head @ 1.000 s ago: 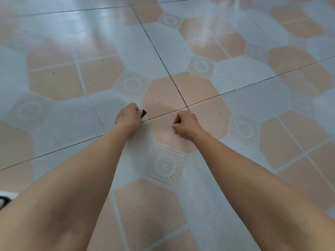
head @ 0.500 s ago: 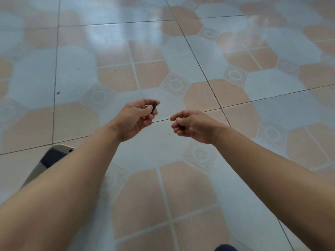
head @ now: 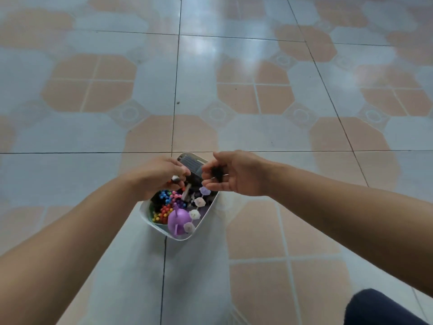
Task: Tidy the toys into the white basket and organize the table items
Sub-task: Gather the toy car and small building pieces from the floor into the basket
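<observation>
White plastic formed the basket (head: 204, 221), which stood on the tiled floor (head: 257, 127) directly below both hands. It was filled with toys: a cluster of coloured beads (head: 165, 206) in red, blue, yellow and pink on its left side, a round purple toy (head: 179, 220) near its front edge, and several pale flower-shaped pieces (head: 199, 202) along its right wall. A dark ridged piece (head: 191, 164) lay at the far end.

The left hand (head: 161, 174) hovered over the basket's far left part with its fingers curled down, pinching a small dark-and-white piece (head: 175, 178) at the fingertips. The right hand (head: 236, 174) hung over the basket's far right corner, palm turned leftward, with fingers and thumb bent round a small dark object (head: 216, 172); motion blur left its shape unclear. The two hands were close to each other but not touching.

Both bare forearms reached in from the lower corners of the view. A dark blue cloth shape (head: 379, 308) showed at the bottom right edge. The floor tiles were pale grey-blue with peach octagons and carried glare from overhead light.
</observation>
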{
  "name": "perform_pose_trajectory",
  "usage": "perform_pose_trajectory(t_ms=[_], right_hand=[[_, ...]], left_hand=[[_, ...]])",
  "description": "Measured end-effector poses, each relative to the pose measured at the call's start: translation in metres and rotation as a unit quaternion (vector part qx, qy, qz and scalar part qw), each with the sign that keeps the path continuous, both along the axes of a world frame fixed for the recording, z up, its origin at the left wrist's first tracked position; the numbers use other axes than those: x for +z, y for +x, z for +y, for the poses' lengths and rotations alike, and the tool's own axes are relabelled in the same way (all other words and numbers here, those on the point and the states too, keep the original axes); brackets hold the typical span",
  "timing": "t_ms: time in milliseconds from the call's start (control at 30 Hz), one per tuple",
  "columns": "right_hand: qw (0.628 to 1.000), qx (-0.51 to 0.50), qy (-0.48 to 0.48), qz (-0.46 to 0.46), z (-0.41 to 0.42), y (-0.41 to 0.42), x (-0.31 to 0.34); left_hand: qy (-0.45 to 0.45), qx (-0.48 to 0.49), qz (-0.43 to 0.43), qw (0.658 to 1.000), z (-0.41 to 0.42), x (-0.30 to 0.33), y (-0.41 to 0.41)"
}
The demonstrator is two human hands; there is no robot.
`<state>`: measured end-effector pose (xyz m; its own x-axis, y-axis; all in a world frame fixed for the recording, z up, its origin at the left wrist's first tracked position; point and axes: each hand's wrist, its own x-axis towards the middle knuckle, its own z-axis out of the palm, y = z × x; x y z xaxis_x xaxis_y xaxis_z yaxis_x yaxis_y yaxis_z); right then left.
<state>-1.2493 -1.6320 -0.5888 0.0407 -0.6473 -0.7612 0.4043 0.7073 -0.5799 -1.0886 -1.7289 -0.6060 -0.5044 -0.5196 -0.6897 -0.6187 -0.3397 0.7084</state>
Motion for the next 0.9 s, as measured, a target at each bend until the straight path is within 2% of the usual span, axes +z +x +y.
perform_pose_trajectory(t_ms=[200,333,400,467,533,600,633,767,900], right_hand=[[0.999,-0.013,0.038,0.024,-0.017,0.044,-0.012],[0.999,-0.006,0.048,0.009,-0.018,0.052,-0.011],[0.998,-0.017,0.043,0.031,-0.017,0.052,-0.013],[0.993,-0.010,0.046,0.112,-0.013,0.048,-0.015],[0.978,0.013,0.071,0.197,-0.003,0.044,-0.019],[0.967,0.038,0.114,0.224,0.011,0.043,-0.025],[0.965,0.047,0.134,0.221,0.017,0.044,-0.030],[0.962,0.041,0.167,0.212,0.029,0.049,-0.051],[0.976,-0.001,0.149,0.156,0.028,0.052,-0.065]], left_hand=[[0.031,0.000,-0.051,0.998,-0.003,-0.014,0.030],[0.054,0.014,-0.034,0.998,-0.007,-0.012,0.034],[0.047,0.016,-0.019,0.999,-0.006,-0.008,0.034],[-0.033,0.011,-0.021,0.999,-0.006,-0.006,0.033],[-0.164,-0.002,-0.055,0.985,-0.006,-0.010,0.033],[-0.250,-0.015,-0.108,0.962,-0.010,-0.019,0.036],[-0.263,-0.023,-0.132,0.955,-0.013,-0.026,0.038],[-0.210,-0.050,-0.182,0.959,-0.015,-0.048,0.043],[-0.147,-0.074,-0.173,0.971,-0.017,-0.061,0.044]])
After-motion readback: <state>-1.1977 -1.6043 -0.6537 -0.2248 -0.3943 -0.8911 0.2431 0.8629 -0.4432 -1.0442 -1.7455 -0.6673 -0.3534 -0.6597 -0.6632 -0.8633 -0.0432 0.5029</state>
